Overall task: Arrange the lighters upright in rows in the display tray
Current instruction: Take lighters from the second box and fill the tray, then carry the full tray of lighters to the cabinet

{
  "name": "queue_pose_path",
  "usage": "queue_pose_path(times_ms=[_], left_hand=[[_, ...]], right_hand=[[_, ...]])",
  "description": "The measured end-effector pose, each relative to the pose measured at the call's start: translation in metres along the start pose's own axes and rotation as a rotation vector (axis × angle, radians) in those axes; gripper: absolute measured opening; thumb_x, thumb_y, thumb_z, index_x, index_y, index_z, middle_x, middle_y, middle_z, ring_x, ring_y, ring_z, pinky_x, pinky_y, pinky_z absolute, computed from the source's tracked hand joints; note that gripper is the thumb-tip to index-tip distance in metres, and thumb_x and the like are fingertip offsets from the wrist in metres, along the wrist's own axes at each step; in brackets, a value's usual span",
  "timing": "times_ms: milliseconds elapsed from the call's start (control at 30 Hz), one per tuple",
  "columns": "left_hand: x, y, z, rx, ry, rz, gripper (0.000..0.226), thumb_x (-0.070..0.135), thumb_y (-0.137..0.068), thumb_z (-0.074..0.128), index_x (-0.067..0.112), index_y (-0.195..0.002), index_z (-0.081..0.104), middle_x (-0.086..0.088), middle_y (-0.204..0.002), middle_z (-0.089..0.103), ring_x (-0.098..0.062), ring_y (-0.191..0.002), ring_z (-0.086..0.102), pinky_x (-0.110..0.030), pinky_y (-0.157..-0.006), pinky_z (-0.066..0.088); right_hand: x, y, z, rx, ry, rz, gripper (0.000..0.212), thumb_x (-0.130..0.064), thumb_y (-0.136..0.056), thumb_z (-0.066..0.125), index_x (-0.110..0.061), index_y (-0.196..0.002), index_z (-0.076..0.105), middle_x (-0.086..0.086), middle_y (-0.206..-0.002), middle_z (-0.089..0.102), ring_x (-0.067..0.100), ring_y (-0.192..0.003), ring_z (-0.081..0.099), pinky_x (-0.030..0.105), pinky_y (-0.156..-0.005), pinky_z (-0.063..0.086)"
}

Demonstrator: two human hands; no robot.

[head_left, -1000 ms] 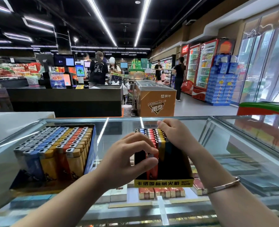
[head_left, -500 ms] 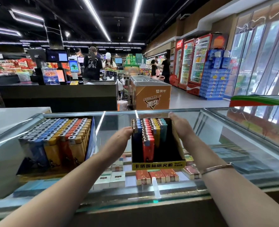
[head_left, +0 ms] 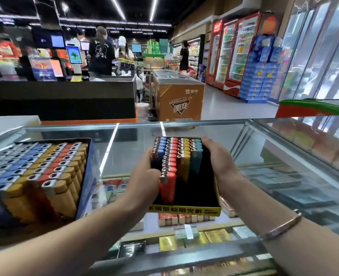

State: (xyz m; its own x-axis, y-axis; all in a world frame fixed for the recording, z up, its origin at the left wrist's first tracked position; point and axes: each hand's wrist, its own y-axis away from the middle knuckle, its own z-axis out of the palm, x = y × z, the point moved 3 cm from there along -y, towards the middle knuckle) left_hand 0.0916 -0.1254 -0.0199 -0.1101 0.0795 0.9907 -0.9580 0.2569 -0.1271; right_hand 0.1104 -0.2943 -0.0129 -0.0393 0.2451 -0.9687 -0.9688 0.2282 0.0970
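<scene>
Display tray (head_left: 196, 198) on the glass bench (head_left: 264, 148), lighters (head_left: 173, 156) upright in four rows; left hand (head_left: 144, 182) and right hand (head_left: 218, 158) grip its two sides. Full tray (head_left: 84, 176) sits left.

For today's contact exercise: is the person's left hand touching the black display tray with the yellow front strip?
Touching. The head view shows the left hand wrapped around the left side of the black display tray, with no gap.
</scene>
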Motion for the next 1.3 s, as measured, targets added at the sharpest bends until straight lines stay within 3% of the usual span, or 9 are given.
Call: queue_pose_path(times_ms=[133, 300, 433, 567, 667, 933, 1133, 1233, 1300], left_hand=[[0.004, -0.007, 0.01, 0.04, 0.016, -0.039, 0.046, -0.008, -0.082, 0.051, 0.028, -0.111, 0.061, 0.0, -0.093, 0.072, -0.018, -0.082, 0.07, -0.027, -0.056, 0.054], [0.006, -0.028, 0.045, 0.112, -0.068, -0.076, 0.052, -0.011, -0.082, 0.045, 0.029, -0.111, 0.061, 0.004, -0.092, 0.072, -0.014, -0.084, 0.068, -0.027, -0.063, 0.055], [0.011, -0.048, 0.077, 0.133, -0.208, -0.07, 0.049, -0.007, -0.079, 0.048, 0.033, -0.104, 0.063, 0.011, -0.089, 0.071, -0.006, -0.082, 0.066, -0.017, -0.061, 0.05], [0.01, -0.053, 0.082, 0.175, -0.265, -0.144, 0.05, 0.012, -0.07, 0.051, 0.034, -0.114, 0.061, 0.004, -0.099, 0.071, -0.02, -0.094, 0.066, -0.047, -0.081, 0.052], [0.009, -0.054, 0.078, 0.196, -0.257, -0.141, 0.044, 0.01, -0.071, 0.051, 0.033, -0.105, 0.067, 0.001, -0.095, 0.072, -0.018, -0.089, 0.067, -0.044, -0.076, 0.051], [0.014, -0.055, 0.085, 0.265, -0.307, -0.278, 0.024, 0.025, -0.07, 0.055, 0.041, -0.08, 0.07, 0.007, -0.077, 0.072, -0.01, -0.073, 0.067, -0.03, -0.064, 0.047], [0.017, -0.059, 0.088, 0.172, -0.31, -0.29, 0.018, 0.012, -0.085, 0.061, 0.03, -0.082, 0.064, 0.013, -0.078, 0.071, -0.006, -0.073, 0.066, -0.024, -0.06, 0.047], [0.017, -0.065, 0.089, 0.129, -0.296, -0.34, 0.029, 0.004, -0.084, 0.057, 0.03, -0.075, 0.067, 0.003, -0.077, 0.071, -0.016, -0.077, 0.065, -0.035, -0.068, 0.05], [0.017, -0.067, 0.099, 0.071, -0.175, -0.378, 0.037, -0.001, -0.085, 0.05, 0.03, -0.082, 0.07, 0.0, -0.079, 0.071, -0.02, -0.079, 0.067, -0.032, -0.064, 0.052]], right_hand=[[-0.005, -0.002, -0.009, 0.027, 0.004, 0.011, 0.038, -0.044, -0.086, 0.053, -0.009, -0.092, 0.067, 0.023, -0.1, 0.066, 0.039, -0.094, 0.063, 0.049, -0.086, 0.049], [-0.029, -0.015, -0.039, 0.075, 0.037, -0.018, 0.027, -0.027, -0.092, 0.052, -0.013, -0.073, 0.064, 0.002, -0.063, 0.065, 0.017, -0.06, 0.062, 0.021, -0.052, 0.047], [-0.04, -0.022, -0.074, 0.116, 0.096, -0.015, 0.028, -0.024, -0.094, 0.051, -0.016, -0.072, 0.064, -0.003, -0.063, 0.067, 0.01, -0.058, 0.064, 0.02, -0.048, 0.047], [-0.03, -0.023, -0.09, -0.011, 0.222, 0.05, 0.011, -0.022, -0.096, 0.047, -0.019, -0.099, 0.057, 0.003, -0.09, 0.066, 0.008, -0.079, 0.065, 0.018, -0.06, 0.05], [-0.027, -0.017, -0.084, -0.104, 0.256, 0.13, 0.046, -0.029, -0.083, 0.043, -0.017, -0.128, 0.043, 0.014, -0.118, 0.058, 0.03, -0.108, 0.057, 0.046, -0.091, 0.049], [-0.028, -0.02, -0.088, -0.121, 0.354, 0.092, 0.035, -0.014, -0.069, 0.044, -0.037, -0.096, 0.049, 0.007, -0.105, 0.055, 0.025, -0.098, 0.056, 0.051, -0.08, 0.054], [-0.025, -0.01, -0.087, 0.181, 0.623, 0.03, 0.03, -0.009, -0.083, 0.049, -0.02, -0.11, 0.045, -0.006, -0.118, 0.039, 0.013, -0.118, 0.033, 0.034, -0.105, 0.031], [-0.029, -0.002, -0.083, 0.249, 0.41, 0.129, 0.031, -0.006, -0.087, 0.042, -0.023, -0.112, 0.051, -0.003, -0.121, 0.048, 0.016, -0.117, 0.043, 0.041, -0.1, 0.042], [-0.037, 0.007, -0.085, 0.315, 0.211, 0.201, 0.035, -0.006, -0.088, 0.036, -0.029, -0.11, 0.052, 0.003, -0.115, 0.056, 0.019, -0.106, 0.056, 0.035, -0.079, 0.054]])
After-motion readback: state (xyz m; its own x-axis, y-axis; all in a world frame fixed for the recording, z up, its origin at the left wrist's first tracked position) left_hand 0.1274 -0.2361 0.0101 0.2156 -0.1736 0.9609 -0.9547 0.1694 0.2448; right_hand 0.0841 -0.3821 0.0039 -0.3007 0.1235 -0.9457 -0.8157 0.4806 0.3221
